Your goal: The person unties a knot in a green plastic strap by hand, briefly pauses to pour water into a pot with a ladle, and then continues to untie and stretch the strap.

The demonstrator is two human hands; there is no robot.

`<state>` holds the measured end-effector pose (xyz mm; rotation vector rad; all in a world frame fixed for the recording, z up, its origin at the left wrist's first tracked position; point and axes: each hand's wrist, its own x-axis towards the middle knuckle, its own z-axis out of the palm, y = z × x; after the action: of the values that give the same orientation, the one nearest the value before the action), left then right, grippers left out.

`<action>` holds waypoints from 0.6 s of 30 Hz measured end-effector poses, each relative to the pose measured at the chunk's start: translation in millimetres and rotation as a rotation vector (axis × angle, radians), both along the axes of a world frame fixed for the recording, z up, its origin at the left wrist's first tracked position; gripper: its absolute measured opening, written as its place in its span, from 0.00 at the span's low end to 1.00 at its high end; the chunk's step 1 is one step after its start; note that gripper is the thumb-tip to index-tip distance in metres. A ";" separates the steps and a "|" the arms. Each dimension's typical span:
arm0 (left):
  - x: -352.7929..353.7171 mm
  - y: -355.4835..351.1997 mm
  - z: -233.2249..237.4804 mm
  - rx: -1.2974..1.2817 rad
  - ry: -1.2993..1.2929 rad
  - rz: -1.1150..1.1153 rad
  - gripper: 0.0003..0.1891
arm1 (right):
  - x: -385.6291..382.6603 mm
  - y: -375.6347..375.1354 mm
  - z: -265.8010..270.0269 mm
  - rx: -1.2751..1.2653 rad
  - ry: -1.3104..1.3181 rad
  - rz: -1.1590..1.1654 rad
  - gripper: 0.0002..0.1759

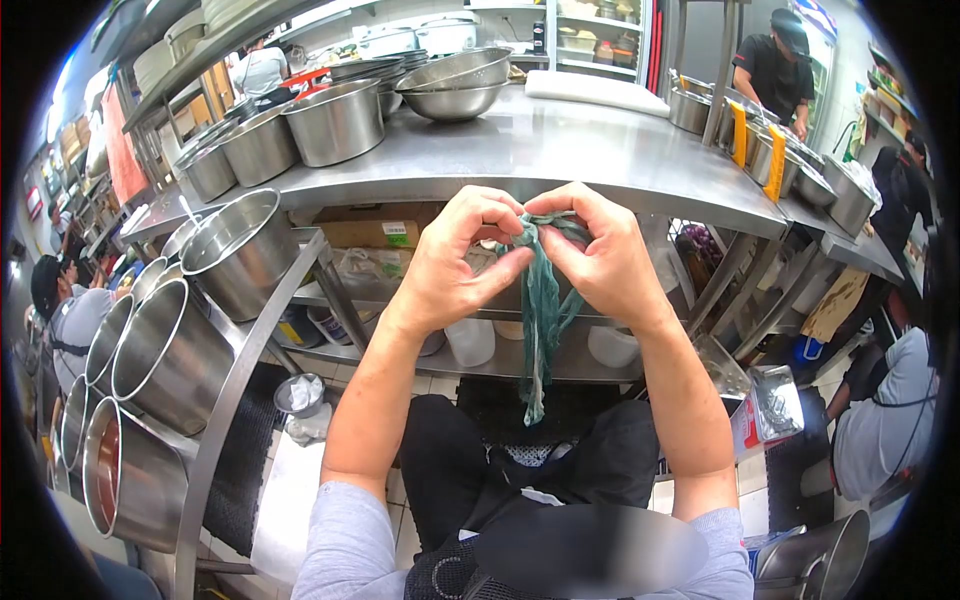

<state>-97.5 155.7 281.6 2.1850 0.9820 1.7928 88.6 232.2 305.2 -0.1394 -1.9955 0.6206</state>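
A green cloth (540,310), bunched and knotted at its top, hangs down in front of my lap from between both hands. My left hand (462,258) pinches the knotted part from the left, fingers curled toward the thumb. On the right, my right hand (595,250) grips the same bunched top between thumb and fingers. The two hands are close together just before the front edge of the steel table (480,150). The cloth's lower end dangles free, narrow and twisted.
Steel pots (335,125) and stacked bowls (455,100) stand on the table, beside a white board (597,92). Large pots (175,345) fill a rack at the left. A person (780,70) works at the back right; others are at both sides.
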 end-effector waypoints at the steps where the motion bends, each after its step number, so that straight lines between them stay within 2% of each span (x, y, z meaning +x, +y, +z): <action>1: 1.8 -1.3 0.3 0.050 0.052 0.054 0.14 | 0.9 -2.5 -0.3 -0.042 -0.016 -0.015 0.13; 6: 4.5 0.4 -5.0 0.123 0.113 0.233 0.12 | -4.9 1.0 -10.7 -0.026 0.042 -0.017 0.13; 8: 4.3 2.5 -7.6 0.250 0.151 0.320 0.12 | -6.5 4.7 -15.9 -0.099 0.074 0.034 0.10; 12: 4.8 2.6 -12.8 0.247 0.039 0.318 0.12 | -7.1 5.5 -22.4 -0.195 0.100 0.142 0.08; 14: 1.7 4.6 -13.8 0.382 0.163 0.349 0.12 | -1.6 4.7 -21.1 -0.446 -0.025 0.231 0.12; 18: 5.3 1.6 -14.3 0.286 0.201 0.346 0.12 | -8.8 -0.7 -23.9 -0.499 0.051 0.275 0.14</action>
<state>-92.3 157.3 267.4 2.5378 1.2861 1.9946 79.7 231.5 281.3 -0.1480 -1.7884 1.2812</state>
